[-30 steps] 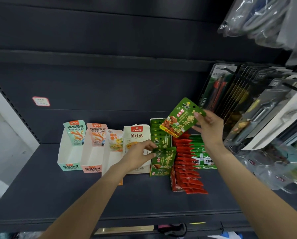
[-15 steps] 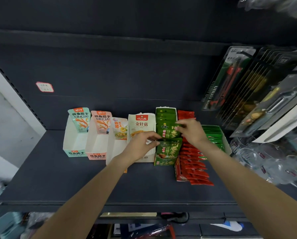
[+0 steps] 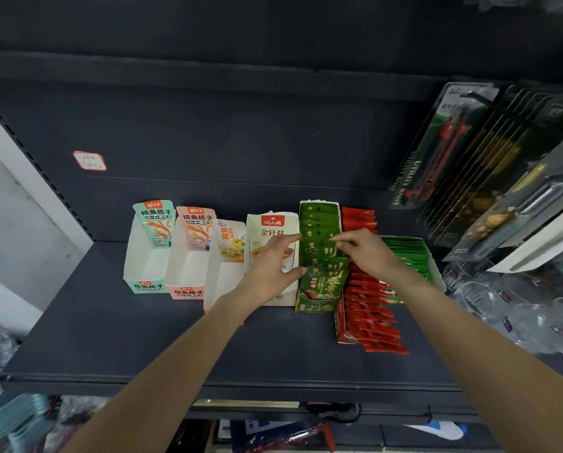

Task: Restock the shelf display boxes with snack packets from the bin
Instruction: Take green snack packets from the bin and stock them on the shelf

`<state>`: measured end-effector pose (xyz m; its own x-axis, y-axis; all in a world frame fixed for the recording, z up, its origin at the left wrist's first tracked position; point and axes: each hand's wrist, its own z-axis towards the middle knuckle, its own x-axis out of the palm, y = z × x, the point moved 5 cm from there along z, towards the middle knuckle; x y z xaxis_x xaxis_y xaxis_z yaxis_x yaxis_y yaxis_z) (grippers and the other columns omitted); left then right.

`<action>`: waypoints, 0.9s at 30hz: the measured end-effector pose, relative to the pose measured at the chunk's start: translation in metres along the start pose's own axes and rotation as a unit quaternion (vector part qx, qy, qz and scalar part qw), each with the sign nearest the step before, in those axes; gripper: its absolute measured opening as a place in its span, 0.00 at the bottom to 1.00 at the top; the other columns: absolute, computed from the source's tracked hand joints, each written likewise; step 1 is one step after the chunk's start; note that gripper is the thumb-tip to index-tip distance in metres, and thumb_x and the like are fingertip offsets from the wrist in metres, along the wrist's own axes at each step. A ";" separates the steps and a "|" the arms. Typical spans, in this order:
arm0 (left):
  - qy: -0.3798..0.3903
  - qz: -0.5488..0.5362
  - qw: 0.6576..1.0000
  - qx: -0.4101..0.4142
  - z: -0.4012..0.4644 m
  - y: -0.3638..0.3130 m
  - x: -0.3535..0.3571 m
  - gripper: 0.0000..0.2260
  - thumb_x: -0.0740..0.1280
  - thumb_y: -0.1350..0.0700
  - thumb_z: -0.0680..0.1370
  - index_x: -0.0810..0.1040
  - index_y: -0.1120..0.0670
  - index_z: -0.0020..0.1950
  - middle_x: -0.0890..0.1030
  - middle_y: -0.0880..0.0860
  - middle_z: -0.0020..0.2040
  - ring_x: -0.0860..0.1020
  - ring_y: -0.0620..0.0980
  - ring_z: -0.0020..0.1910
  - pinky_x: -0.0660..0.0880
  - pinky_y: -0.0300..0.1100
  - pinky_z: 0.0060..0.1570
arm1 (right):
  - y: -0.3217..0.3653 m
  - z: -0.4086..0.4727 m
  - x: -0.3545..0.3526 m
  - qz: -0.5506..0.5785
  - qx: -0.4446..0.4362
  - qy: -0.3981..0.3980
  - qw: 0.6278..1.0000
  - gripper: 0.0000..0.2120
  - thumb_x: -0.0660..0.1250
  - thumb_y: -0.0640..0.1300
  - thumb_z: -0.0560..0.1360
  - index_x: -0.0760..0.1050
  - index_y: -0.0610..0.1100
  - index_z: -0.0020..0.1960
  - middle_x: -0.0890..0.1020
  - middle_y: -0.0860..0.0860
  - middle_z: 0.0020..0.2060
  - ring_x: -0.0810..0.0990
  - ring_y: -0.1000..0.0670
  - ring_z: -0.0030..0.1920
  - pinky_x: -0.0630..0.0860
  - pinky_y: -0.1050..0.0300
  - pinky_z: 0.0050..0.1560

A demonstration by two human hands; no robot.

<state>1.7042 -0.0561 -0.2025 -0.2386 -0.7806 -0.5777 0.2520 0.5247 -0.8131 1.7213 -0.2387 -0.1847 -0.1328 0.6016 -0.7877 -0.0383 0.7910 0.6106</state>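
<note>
Your left hand (image 3: 273, 266) spreads against the green display box (image 3: 319, 253); your right hand (image 3: 362, 253) seemingly pinches a green packet (image 3: 322, 250) standing upright in its row, running away from you.

The right hand (image 3: 362, 253) covers part of the green packets (image 3: 319, 253). Lower left, teal items (image 3: 9, 416) are blurred and cropped. The pink label (image 3: 89, 160) on the back panel carries illegible print. Upper right, hanging bags (image 3: 535, 3) are cut off.
</note>
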 end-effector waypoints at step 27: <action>-0.160 0.035 0.985 0.045 -0.058 -0.026 -0.053 0.09 0.64 0.59 0.77 0.78 0.54 0.56 0.80 0.48 0.49 0.77 0.44 0.45 0.75 0.37 0.47 | 0.068 -0.073 0.027 0.134 -0.027 -0.151 0.979 0.11 0.63 0.36 0.77 0.80 0.45 0.54 0.82 0.54 0.47 0.79 0.59 0.46 0.73 0.70 0.49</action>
<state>1.6562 -0.0093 -0.1548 0.0868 -0.8188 -0.5675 0.3427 0.5594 -0.7548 1.6430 -0.1768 -0.1580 0.1531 0.7993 -0.5811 -0.0963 0.5973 0.7962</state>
